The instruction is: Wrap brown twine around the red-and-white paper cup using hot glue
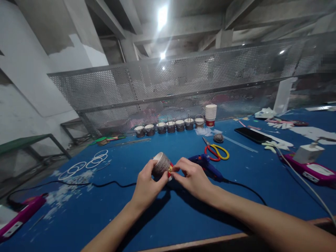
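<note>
My left hand point(147, 180) is closed around a paper cup point(162, 165) that lies tilted, its white mouth facing up and left. Grey yarn wraps most of the cup's side, and a red and yellow printed band shows near its base. At that base, my right hand point(193, 176) has thumb and fingers pinched together; whatever lies between them is hidden. Just behind the right hand rests a blue hot glue gun point(206, 162) with a black cord. Scissors point(216, 152) with red and yellow handles and a grey yarn ball point(218, 138) lie farther back.
Several wrapped cups point(170, 127) line the back of the blue table point(105, 210), beside a stack of paper cups point(210, 114). White rings point(76, 169) lie left. A black phone point(252, 135), gloves point(279, 145) and a magenta power strip point(315, 173) are right. Another magenta strip point(23, 215) sits front left.
</note>
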Demonstrator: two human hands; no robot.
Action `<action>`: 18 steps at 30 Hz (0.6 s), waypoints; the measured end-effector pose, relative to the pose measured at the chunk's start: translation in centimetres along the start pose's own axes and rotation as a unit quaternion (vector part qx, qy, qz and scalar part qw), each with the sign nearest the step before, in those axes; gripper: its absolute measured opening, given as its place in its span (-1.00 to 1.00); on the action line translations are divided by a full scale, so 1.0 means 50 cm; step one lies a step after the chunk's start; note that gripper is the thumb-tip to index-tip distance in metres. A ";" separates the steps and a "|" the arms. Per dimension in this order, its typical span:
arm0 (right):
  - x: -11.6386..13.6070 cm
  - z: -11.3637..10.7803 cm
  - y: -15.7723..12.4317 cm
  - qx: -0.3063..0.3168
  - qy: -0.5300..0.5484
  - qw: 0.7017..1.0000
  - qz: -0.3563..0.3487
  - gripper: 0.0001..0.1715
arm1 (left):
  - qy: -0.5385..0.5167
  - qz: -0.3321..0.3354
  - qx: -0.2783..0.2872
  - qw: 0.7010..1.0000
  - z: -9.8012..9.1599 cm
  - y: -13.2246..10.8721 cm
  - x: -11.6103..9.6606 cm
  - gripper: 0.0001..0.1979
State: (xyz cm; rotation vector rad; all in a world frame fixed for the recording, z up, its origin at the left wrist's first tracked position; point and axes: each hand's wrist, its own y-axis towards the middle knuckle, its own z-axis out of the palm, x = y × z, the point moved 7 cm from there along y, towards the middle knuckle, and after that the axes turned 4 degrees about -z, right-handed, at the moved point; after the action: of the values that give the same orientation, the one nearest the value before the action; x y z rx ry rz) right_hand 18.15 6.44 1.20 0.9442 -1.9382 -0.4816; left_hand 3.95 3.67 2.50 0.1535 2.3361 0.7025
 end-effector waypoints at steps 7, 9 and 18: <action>0.000 -0.006 0.003 -0.010 -0.026 1.000 0.003 -0.86 | -0.013 -0.019 0.052 0.998 0.020 0.000 0.003 -0.89; -0.003 -0.007 0.003 -0.009 -0.035 0.999 0.009 -0.86 | -0.023 -0.026 0.061 0.998 0.022 0.001 0.003 -0.89; -0.004 -0.010 0.003 0.004 -0.069 0.998 0.009 -0.88 | -0.038 -0.036 0.075 0.996 0.021 0.002 0.001 -0.87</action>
State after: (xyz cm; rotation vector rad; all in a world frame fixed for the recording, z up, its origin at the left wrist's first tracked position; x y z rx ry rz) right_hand 18.56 6.73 1.46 0.9191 -2.0718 -0.5402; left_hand 4.57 4.22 1.87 0.1578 2.3083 0.4785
